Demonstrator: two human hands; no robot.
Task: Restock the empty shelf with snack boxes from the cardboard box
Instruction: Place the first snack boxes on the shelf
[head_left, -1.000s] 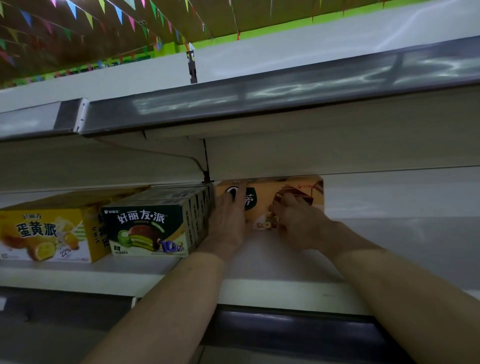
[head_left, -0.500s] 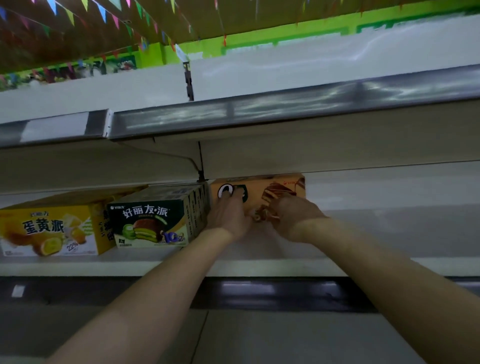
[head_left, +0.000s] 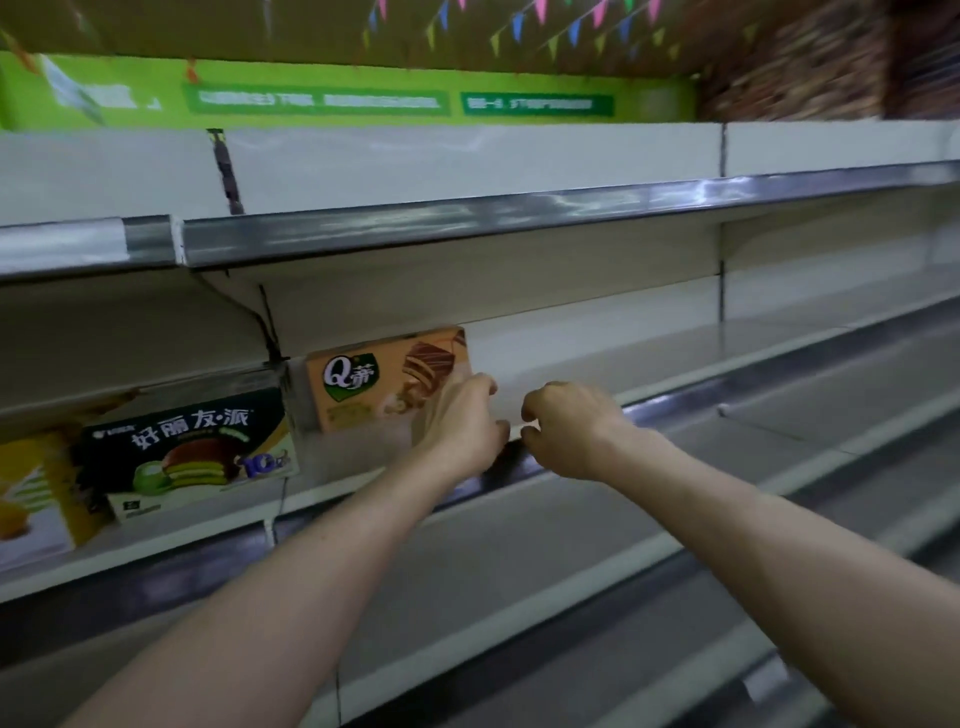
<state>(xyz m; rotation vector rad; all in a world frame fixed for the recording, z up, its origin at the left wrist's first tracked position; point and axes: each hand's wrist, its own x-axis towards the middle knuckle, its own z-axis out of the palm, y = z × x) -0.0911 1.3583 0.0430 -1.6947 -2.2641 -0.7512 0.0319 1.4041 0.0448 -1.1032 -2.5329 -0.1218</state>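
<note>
While both forearms reach up, the orange box (head_left: 363, 387) stands upright at the back of the shelf (head_left: 597, 364), face outward. It is just right of the shelf bracket.

The dark box (head_left: 192, 452) sits to its left, nearer the front edge. A yellow box (head_left: 31, 499) is further left, cut off by the frame.

Left hand (head_left: 457, 428) is in front of the orange box's lower right corner, fingers bent. I cannot tell whether they touch the box.

Right hand (head_left: 569, 428) is just beside the left, not touching it, over the shelf's front edge. Its fingers are curled in, thumb close to forefinger, nothing visible between them.

Frame slightly blurred.
</note>
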